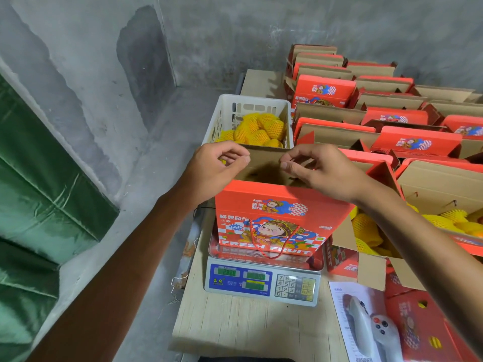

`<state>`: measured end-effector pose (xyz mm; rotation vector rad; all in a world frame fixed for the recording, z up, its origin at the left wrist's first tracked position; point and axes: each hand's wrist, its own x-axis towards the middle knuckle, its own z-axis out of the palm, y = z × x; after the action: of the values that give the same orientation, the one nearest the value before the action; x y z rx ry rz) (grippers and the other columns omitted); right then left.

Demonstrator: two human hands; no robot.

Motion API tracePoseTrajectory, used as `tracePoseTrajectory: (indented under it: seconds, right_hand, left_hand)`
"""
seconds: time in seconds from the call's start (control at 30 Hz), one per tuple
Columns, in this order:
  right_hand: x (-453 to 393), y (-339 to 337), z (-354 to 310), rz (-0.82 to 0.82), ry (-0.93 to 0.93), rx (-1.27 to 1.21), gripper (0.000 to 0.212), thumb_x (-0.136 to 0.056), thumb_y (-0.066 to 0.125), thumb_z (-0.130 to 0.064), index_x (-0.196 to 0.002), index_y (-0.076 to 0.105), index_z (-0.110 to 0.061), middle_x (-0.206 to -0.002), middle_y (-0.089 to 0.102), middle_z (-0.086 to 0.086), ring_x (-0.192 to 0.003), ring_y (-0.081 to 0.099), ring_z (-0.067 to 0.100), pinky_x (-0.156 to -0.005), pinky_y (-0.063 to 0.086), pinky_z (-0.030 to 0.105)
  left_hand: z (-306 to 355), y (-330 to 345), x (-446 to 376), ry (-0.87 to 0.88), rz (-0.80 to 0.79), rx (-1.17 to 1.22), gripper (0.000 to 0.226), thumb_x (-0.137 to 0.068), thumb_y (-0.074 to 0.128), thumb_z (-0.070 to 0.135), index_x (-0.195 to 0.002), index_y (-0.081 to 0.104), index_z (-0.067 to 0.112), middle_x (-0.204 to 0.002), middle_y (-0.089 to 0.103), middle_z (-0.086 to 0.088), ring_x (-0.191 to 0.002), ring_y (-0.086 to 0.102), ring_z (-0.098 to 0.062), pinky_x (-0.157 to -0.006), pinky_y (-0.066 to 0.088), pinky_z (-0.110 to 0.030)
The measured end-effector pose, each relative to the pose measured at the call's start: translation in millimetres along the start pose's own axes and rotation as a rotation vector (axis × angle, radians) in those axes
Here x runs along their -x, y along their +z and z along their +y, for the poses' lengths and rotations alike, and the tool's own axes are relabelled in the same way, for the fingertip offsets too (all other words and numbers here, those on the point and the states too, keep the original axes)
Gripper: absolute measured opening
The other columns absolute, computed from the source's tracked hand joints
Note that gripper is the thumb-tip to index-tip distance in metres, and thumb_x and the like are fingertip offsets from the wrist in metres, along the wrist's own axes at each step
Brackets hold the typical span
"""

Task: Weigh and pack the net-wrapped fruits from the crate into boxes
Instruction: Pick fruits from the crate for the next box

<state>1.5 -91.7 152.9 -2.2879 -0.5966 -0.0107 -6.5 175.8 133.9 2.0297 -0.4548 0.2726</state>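
A: What crowds the red box [274, 218] on the scale [262, 280]?

B: Plenty. At its 12 o'clock stands the white crate [230, 111], with net-wrapped fruits [258, 129] heaped against its far right corner. From 1 to 3 o'clock run rows of open red boxes [407, 131], flaps up. Just at 3 o'clock an open carton [376, 246] holds more yellow-netted fruit, its brown flap leaning close to the box on the scale.

A: And the hands?

B: Both sit at the top rear flap of the box. The left hand [217, 165] has its fingers curled, thumb and forefinger pinched at the flap's left edge; the right hand [318, 171] pinches at the right end of the same flap. Whether anything thin lies between the fingertips, I cannot tell. A red cord handle [269, 241] hangs down the printed front.

A: Nearer the person?

B: At 5 o'clock a printed sheet [347, 317] with a grey handheld device [371, 333] on it, beside flat red packaging [423, 325]. The scale's green readouts are lit, digits blurred.

A: The surface, the room?

B: A pale wooden desk [251, 325], grain showing. Rough grey concrete walls [222, 35] and floor [146, 194], and a green tarpaulin [39, 194] at 9 o'clock.
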Motion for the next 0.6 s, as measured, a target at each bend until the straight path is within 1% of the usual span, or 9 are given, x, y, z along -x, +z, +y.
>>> tracePoseTrajectory:
  seconds: [0.03,0.1,0.17,0.27,0.3,0.33,0.43,0.5,0.6]
  right_hand:
    - [-6,-2,0,0.029,-0.004,0.001,0.008,-0.097,0.066,-0.038,-0.096,0.072,-0.032,-0.078,0.073,-0.007,-0.061,0.065,0.004,-0.058,0.053,0.024]
    - [-22,-7,-1,0.067,-0.014,0.025,0.007,-0.097,0.066,-0.037,-0.096,0.071,-0.033,-0.084,0.073,-0.001,-0.065,0.07,0.016,-0.064,0.057,0.036]
    - [-41,-12,0,0.065,-0.007,0.001,0.008,-0.098,0.066,-0.034,-0.098,0.072,-0.029,-0.089,0.074,-0.001,-0.069,0.071,0.022,-0.067,0.058,0.04]
    - [-75,-16,7,0.039,0.012,-0.043,0.012,-0.099,0.067,-0.025,-0.1,0.073,-0.015,-0.077,0.068,-0.01,-0.06,0.057,0.002,-0.06,0.049,0.019]
    - [-88,-16,11,0.017,0.028,-0.039,0.014,-0.1,0.067,-0.022,-0.101,0.073,-0.01,-0.077,0.068,-0.007,-0.059,0.054,-0.001,-0.057,0.047,0.018]
    - [-98,-15,16,-0.008,0.048,-0.029,0.015,-0.1,0.066,-0.02,-0.102,0.072,-0.007,-0.081,0.071,-0.001,-0.061,0.055,0.0,-0.056,0.05,0.022]
    - [-134,-7,38,-0.084,0.114,-0.01,0.015,-0.099,0.065,-0.014,-0.103,0.073,-0.001,-0.1,0.075,0.016,-0.082,0.063,0.011,-0.08,0.056,0.038]
    - [-156,1,56,-0.139,0.163,-0.008,0.013,-0.098,0.066,-0.012,-0.103,0.074,-0.003,-0.101,0.076,0.014,-0.087,0.065,0.014,-0.092,0.055,0.042]
    - [-183,15,84,-0.243,0.23,0.021,0.006,-0.097,0.069,-0.02,-0.098,0.074,-0.017,-0.1,0.077,0.006,-0.091,0.069,0.018,-0.096,0.055,0.045]
  left_hand:
    - [-2,-2,-5,0.004,0.006,0.011,0.009,-0.095,0.07,0.012,-0.101,0.077,0.01,-0.086,0.07,0.011,-0.074,0.06,0.004,-0.071,0.044,-0.009]
    - [-7,-6,-16,0.016,0.026,0.023,0.01,-0.096,0.069,0.012,-0.101,0.077,0.01,-0.087,0.072,0.007,-0.074,0.06,0.003,-0.071,0.044,-0.011]
    - [-15,-11,-31,0.028,0.052,0.021,0.01,-0.096,0.069,0.014,-0.102,0.077,0.012,-0.091,0.074,0.003,-0.079,0.064,-0.004,-0.073,0.047,-0.015]
    - [-33,-16,-58,0.024,0.083,-0.006,0.01,-0.096,0.069,0.014,-0.103,0.076,0.013,-0.09,0.074,0.002,-0.085,0.066,-0.01,-0.074,0.047,-0.015]
    - [-41,-17,-66,0.003,0.085,0.01,0.011,-0.096,0.069,0.013,-0.104,0.076,0.011,-0.091,0.074,0.002,-0.085,0.067,-0.01,-0.075,0.048,-0.016]
    - [-49,-16,-73,-0.024,0.08,0.024,0.012,-0.096,0.069,0.013,-0.105,0.076,0.01,-0.091,0.074,0.001,-0.086,0.068,-0.011,-0.077,0.051,-0.018]
    - [-82,-15,-97,-0.113,0.071,0.056,0.01,-0.096,0.069,0.013,-0.102,0.076,0.011,-0.093,0.075,0.001,-0.089,0.07,-0.014,-0.083,0.055,-0.024]
    - [-106,-11,-111,-0.166,0.06,0.083,0.009,-0.096,0.068,0.013,-0.099,0.075,0.018,-0.093,0.076,0.003,-0.091,0.071,-0.017,-0.085,0.057,-0.028]
    - [-141,1,-126,-0.222,0.018,0.099,0.014,-0.096,0.069,0.014,-0.098,0.073,0.027,-0.093,0.076,0.004,-0.095,0.072,-0.02,-0.088,0.058,-0.032]
